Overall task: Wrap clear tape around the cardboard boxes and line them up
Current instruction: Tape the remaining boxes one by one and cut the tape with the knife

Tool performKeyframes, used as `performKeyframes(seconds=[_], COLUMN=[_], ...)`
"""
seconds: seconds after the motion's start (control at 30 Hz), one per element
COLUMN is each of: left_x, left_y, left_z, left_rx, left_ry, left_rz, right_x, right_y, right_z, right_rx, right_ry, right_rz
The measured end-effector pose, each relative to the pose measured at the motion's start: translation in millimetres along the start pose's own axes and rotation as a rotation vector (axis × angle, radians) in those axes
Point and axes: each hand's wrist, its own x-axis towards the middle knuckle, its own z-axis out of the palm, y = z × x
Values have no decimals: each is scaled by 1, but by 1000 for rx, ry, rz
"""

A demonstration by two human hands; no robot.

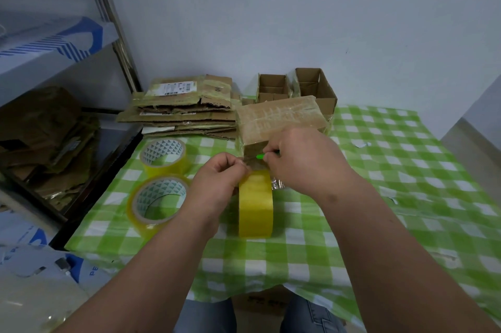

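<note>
A taped cardboard box (279, 118) lies on the green checked tablecloth (393, 170) in front of me. A yellowish roll of clear tape (255, 204) stands on edge just below it. My left hand (217, 183) grips the roll's upper left side and pinches the tape strip running to the box. My right hand (301, 159) holds a small green cutter (260, 156) at that strip, against the box's near end. Two open, upright boxes (273, 87) (317, 87) stand side by side behind the taped box.
Two more tape rolls (164, 156) (158, 201) lie flat at the left. A stack of flattened cardboard (187, 107) sits at the back left. A shelf with crumpled cardboard (46, 137) stands beyond the table's left edge. The wall is close behind.
</note>
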Motion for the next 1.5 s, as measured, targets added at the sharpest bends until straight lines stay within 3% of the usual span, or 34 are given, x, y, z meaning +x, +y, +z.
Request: performKeyframes(seconds=[0.13, 0.33, 0.53, 0.63, 0.7, 0.77, 0.87, 0.97, 1.17, 1.4, 1.5], left_x=[1, 0, 0, 0, 0, 0, -2, -2, -1, -1, 0], left_y=[2, 1, 0, 1, 1, 2, 3, 3, 3, 0, 5], left_z=[-1, 0, -1, -1, -1, -1, 0, 0, -2, -4, -8], left_rx=[17, 14, -4, 9, 12, 17, 23, 22, 29, 135, 322], left_ry=[1, -15, -41, -43, -42, -40, -47, -53, -73, 31, 140], left_rz=[-15, -11, -16, -18, -19, -19, -18, -20, -11, 11, 209], right_x=[1, -11, -25, -28, -28, -28, -28, -23, -16, -13, -15], right_y=[20, 49, 58, 54, 45, 32, 10, 2, -5, -5, -3], right_z=[1, 10, 56, 64, 60, 52, 47, 53, 56, 58, 58], right_rx=[-45, 82, 36, -55, 91, 476, 990, 1201, 1373, 1319, 1283], right_ry=[-10, 19, -164, -139, -33, 27, -42, -58, -79, -12, 4], right_rz=[75, 216, 258, 271, 299, 356, 462, 552, 606, 537, 499])
